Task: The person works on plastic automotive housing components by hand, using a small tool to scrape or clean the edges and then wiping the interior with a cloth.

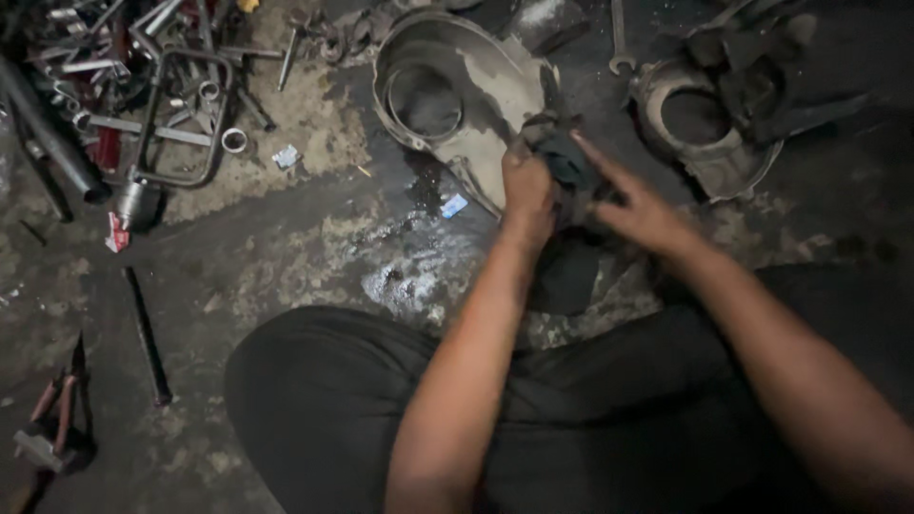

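Nearest me are dark trousers across the bottom of the view, knees drawn up over a stained, oily concrete floor. Beyond them, at far centre, lies the biggest part in play, a grey metal engine cover with a round recess, lying flat on the floor; I judge it heavy, rigid and greasy, best taken by its thick outer rim rather than its slick inner face. A second, similar cover sits to the far right with dark cloth draped over it. At far left there is a heap of tools and steel bits, with a dark rod and red-handled pliers nearer on the left. Between both hands, at the near edge of the centre cover, is a dark rag, soft, limp and probably oil-soaked, so it should bunch easily and hold wherever it is gathered. The left hand is closed around a wad of it. The right hand touches it with the forefinger extended and the other fingers loosely curled; whether they pinch any cloth I cannot tell.
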